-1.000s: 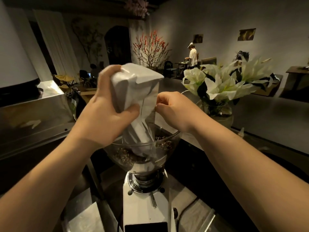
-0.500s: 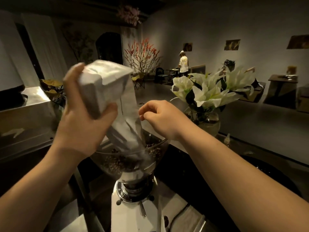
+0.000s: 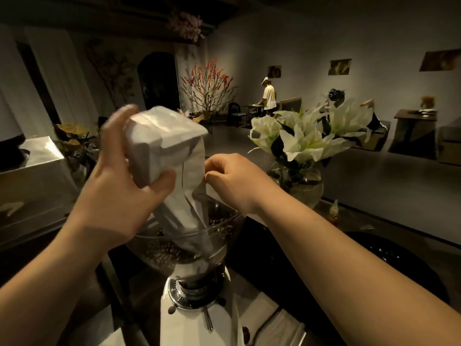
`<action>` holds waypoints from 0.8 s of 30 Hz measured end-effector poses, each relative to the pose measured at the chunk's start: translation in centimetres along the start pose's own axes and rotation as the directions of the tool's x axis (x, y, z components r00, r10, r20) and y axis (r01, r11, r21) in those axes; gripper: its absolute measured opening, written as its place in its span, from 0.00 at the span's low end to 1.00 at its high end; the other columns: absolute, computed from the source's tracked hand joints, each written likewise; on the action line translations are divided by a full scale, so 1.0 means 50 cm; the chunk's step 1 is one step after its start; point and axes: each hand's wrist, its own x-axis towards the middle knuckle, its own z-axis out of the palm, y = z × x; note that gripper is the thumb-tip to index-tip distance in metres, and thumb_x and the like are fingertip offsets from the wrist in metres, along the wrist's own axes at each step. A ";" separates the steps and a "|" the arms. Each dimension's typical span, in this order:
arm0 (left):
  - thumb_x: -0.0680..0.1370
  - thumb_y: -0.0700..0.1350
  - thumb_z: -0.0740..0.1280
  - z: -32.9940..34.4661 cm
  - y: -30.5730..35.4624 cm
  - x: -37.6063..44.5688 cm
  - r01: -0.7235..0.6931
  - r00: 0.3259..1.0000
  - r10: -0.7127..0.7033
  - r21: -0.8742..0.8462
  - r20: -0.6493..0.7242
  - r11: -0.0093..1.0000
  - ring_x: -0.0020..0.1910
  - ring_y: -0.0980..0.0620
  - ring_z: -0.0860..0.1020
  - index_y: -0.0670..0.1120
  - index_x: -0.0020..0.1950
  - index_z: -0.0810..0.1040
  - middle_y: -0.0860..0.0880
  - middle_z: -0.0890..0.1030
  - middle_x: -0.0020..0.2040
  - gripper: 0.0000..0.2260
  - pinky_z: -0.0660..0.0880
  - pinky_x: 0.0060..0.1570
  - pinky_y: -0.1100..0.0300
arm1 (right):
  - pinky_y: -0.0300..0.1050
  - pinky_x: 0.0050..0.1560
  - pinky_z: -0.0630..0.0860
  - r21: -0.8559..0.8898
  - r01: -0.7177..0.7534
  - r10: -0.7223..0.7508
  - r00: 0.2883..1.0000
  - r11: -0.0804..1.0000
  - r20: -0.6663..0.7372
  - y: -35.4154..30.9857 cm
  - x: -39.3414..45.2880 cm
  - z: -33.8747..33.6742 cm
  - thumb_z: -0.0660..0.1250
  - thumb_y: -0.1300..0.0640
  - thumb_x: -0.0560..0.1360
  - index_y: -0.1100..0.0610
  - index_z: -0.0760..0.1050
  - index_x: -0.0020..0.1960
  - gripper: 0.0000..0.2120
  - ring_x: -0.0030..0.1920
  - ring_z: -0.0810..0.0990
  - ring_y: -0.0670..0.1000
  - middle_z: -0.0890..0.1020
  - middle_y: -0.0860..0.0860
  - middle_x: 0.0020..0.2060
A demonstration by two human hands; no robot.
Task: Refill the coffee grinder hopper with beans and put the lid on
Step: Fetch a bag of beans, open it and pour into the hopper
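**A:** How far along is the refill, would you say?

**B:** Mid-pour, by my reading. The white bean bag (image 3: 169, 156) is tipped upside down, its open mouth down inside the clear hopper (image 3: 184, 243) on top of the white grinder (image 3: 199, 318). Brown beans (image 3: 164, 253) already lie in the lower part of the hopper, well below the rim.

**A:** And the hands?

**B:** The left hand (image 3: 124, 191) grips the bag's upturned bottom end, fingers behind it and thumb curled across the front. The right hand (image 3: 232, 181) pinches the bag's side edge between thumb and fingertips, just above the hopper rim.

**A:** So what is left?

**B:** Emptying the bag or stopping the pour, lifting it clear, then fitting the lid. The lid step is not begun.

**A:** Where is the lid?

**B:** I cannot find it. The room is dim, and the desk (image 3: 274, 320) around the grinder is mostly dark or covered by the forearms.

**A:** Anything else unclear?

**B:** Whether beans are falling right now: the bag's mouth is hidden behind the hopper wall and its reflections. The bag's top and the left fingers are blurred. How much remains in the bag cannot be told. The grinder's base is cut off at the bottom edge.
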 end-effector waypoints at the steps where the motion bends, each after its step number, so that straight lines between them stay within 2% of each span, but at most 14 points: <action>1: 0.78 0.44 0.77 -0.003 -0.001 0.001 0.007 1.000 -0.007 -0.008 -0.022 1.000 0.56 0.55 0.82 0.67 0.81 0.57 0.54 0.73 0.72 0.41 0.83 0.43 0.66 | 0.58 0.60 0.82 0.009 0.002 -0.002 1.000 1.000 0.006 0.001 0.001 0.000 0.62 0.48 0.79 0.45 0.84 0.56 0.13 0.56 0.84 0.52 0.88 0.45 0.53; 4: 0.78 0.45 0.76 0.000 0.011 0.003 0.025 0.997 -0.027 0.028 0.066 0.999 0.52 0.59 0.83 0.70 0.80 0.57 0.63 0.76 0.61 0.41 0.84 0.46 0.56 | 0.59 0.59 0.82 0.013 0.011 -0.011 1.000 1.000 0.008 0.006 0.003 0.000 0.61 0.47 0.80 0.44 0.82 0.55 0.11 0.55 0.84 0.53 0.87 0.44 0.52; 6: 0.79 0.44 0.76 0.002 0.003 0.002 -0.014 1.000 0.013 -0.005 -0.026 1.000 0.49 0.64 0.84 0.66 0.81 0.59 0.68 0.74 0.62 0.39 0.83 0.42 0.66 | 0.59 0.59 0.82 0.030 0.025 -0.025 1.000 0.999 -0.004 0.008 0.005 0.003 0.60 0.47 0.78 0.43 0.81 0.53 0.11 0.55 0.84 0.53 0.87 0.44 0.51; 7: 0.79 0.44 0.76 0.001 0.001 0.003 -0.029 0.997 0.026 -0.030 -0.074 0.999 0.51 0.64 0.85 0.63 0.82 0.60 0.67 0.74 0.63 0.38 0.83 0.41 0.68 | 0.58 0.59 0.82 0.039 0.031 -0.030 1.000 0.999 -0.007 0.010 0.005 0.002 0.60 0.47 0.78 0.42 0.81 0.52 0.11 0.55 0.84 0.53 0.87 0.44 0.51; 8: 0.79 0.45 0.77 0.000 0.001 0.006 -0.030 0.997 0.028 -0.028 -0.067 0.999 0.52 0.60 0.86 0.63 0.81 0.62 0.65 0.75 0.64 0.36 0.84 0.42 0.65 | 0.58 0.59 0.82 0.044 0.041 -0.040 0.999 0.998 -0.006 0.012 0.006 0.003 0.60 0.47 0.79 0.42 0.80 0.51 0.10 0.55 0.84 0.53 0.87 0.44 0.51; 10: 0.77 0.49 0.78 0.002 0.006 0.011 -0.020 0.999 0.020 0.015 0.045 1.000 0.54 0.54 0.86 0.64 0.79 0.65 0.61 0.77 0.64 0.35 0.87 0.45 0.56 | 0.57 0.57 0.81 0.026 0.063 -0.063 0.998 0.998 -0.007 0.012 0.006 0.001 0.60 0.46 0.79 0.42 0.78 0.51 0.09 0.56 0.84 0.54 0.86 0.45 0.51; 13: 0.79 0.46 0.78 -0.001 0.000 0.010 -0.081 0.996 0.082 0.045 -0.019 0.996 0.57 0.63 0.84 0.54 0.81 0.65 0.54 0.75 0.71 0.35 0.84 0.46 0.66 | 0.56 0.58 0.81 0.057 0.078 -0.078 0.997 0.995 -0.005 0.014 0.008 0.001 0.59 0.46 0.80 0.42 0.79 0.51 0.09 0.56 0.84 0.54 0.87 0.45 0.53; 16: 0.77 0.46 0.78 0.002 0.006 0.006 -0.043 0.997 0.043 0.010 0.058 0.999 0.55 0.58 0.87 0.58 0.78 0.69 0.53 0.78 0.68 0.32 0.85 0.44 0.64 | 0.55 0.54 0.81 0.063 0.097 -0.096 0.995 0.993 -0.023 0.017 0.007 0.002 0.58 0.43 0.78 0.42 0.77 0.48 0.10 0.53 0.83 0.53 0.85 0.44 0.47; 18: 0.79 0.44 0.77 -0.002 0.000 0.005 -0.077 0.997 0.078 0.060 -0.018 0.995 0.57 0.62 0.84 0.56 0.78 0.68 0.51 0.75 0.73 0.31 0.85 0.46 0.65 | 0.55 0.55 0.81 0.088 0.102 -0.100 0.995 0.991 -0.028 0.018 0.009 0.006 0.60 0.45 0.81 0.42 0.78 0.49 0.09 0.54 0.84 0.53 0.86 0.45 0.49; 19: 0.79 0.44 0.78 -0.003 -0.002 0.004 -0.063 0.998 0.064 0.043 -0.026 0.997 0.58 0.63 0.84 0.56 0.79 0.68 0.51 0.75 0.73 0.32 0.86 0.48 0.62 | 0.55 0.55 0.81 0.092 0.102 -0.099 0.995 0.991 -0.029 0.020 0.009 0.005 0.61 0.47 0.82 0.43 0.79 0.50 0.08 0.54 0.84 0.53 0.87 0.45 0.49; 21: 0.79 0.46 0.77 -0.002 0.003 0.003 -0.007 0.998 0.006 0.014 0.065 1.000 0.56 0.59 0.85 0.58 0.78 0.68 0.56 0.78 0.68 0.31 0.88 0.49 0.55 | 0.54 0.51 0.79 0.056 0.103 -0.102 0.994 0.993 -0.028 0.022 0.010 0.004 0.61 0.47 0.83 0.43 0.78 0.50 0.08 0.54 0.84 0.54 0.86 0.45 0.48; 22: 0.79 0.45 0.77 -0.004 0.008 -0.005 -0.020 0.998 0.018 0.030 0.064 0.999 0.56 0.61 0.85 0.58 0.79 0.68 0.59 0.77 0.66 0.31 0.87 0.49 0.57 | 0.53 0.50 0.78 0.036 0.105 -0.105 0.994 0.994 -0.013 0.020 0.006 0.006 0.61 0.47 0.83 0.43 0.78 0.49 0.08 0.54 0.83 0.53 0.86 0.44 0.47; 24: 0.80 0.44 0.76 -0.001 0.003 -0.002 -0.077 0.997 0.078 0.059 -0.004 0.995 0.57 0.67 0.82 0.52 0.80 0.66 0.58 0.75 0.69 0.31 0.85 0.49 0.64 | 0.52 0.53 0.79 0.053 0.090 -0.090 0.996 0.994 -0.009 0.023 0.010 0.003 0.61 0.48 0.84 0.43 0.79 0.51 0.08 0.54 0.84 0.52 0.87 0.44 0.49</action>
